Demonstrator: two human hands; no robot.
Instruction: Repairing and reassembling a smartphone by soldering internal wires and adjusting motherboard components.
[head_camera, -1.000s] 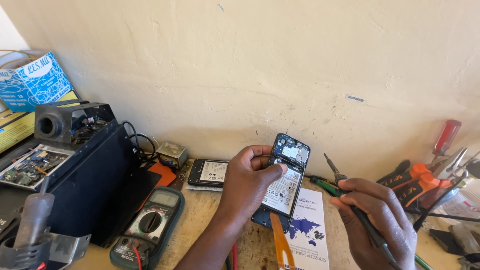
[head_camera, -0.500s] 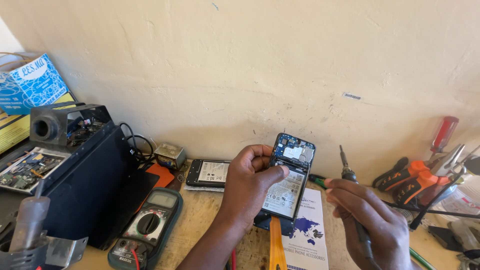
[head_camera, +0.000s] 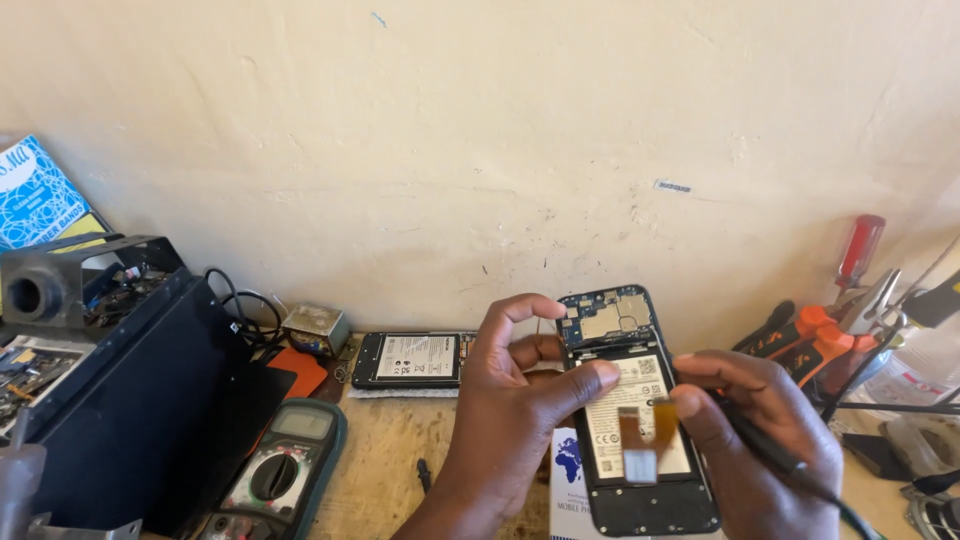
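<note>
The left hand (head_camera: 510, 410) is closed on the open phone (head_camera: 635, 410), thumb across its battery, holding it upright over the counter (head_camera: 400, 460). At 3 o'clock, the right hand (head_camera: 760, 440) grips a dark tool (head_camera: 790, 465), fingertips touching the phone.

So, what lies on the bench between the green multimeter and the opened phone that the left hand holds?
In the head view, only the left hand and its forearm lie between multimeter and opened phone; elsewhere, bare wood.

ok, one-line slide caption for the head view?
Left hand steadies an opened phone upright while the right hand brings a dark tool to its exposed back.
</note>
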